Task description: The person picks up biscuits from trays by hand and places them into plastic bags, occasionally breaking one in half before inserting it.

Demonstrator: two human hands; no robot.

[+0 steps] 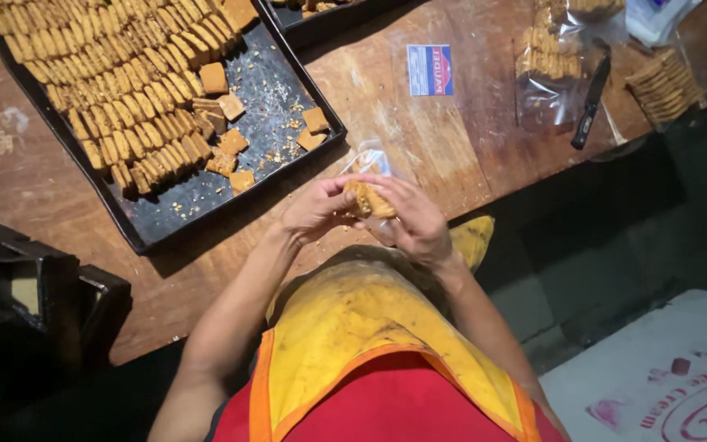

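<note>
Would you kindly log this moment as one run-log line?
left hand: holds stack of golden-brown square biscuits | right hand: same stack, clear plastic bag | black metal baking tray: biscuit rows, crumbs

Golden-brown biscuit stack (369, 199) in clear bag (367, 157), above table edge

Worn wooden table (468, 139), dark floor (615, 245) beyond
</note>
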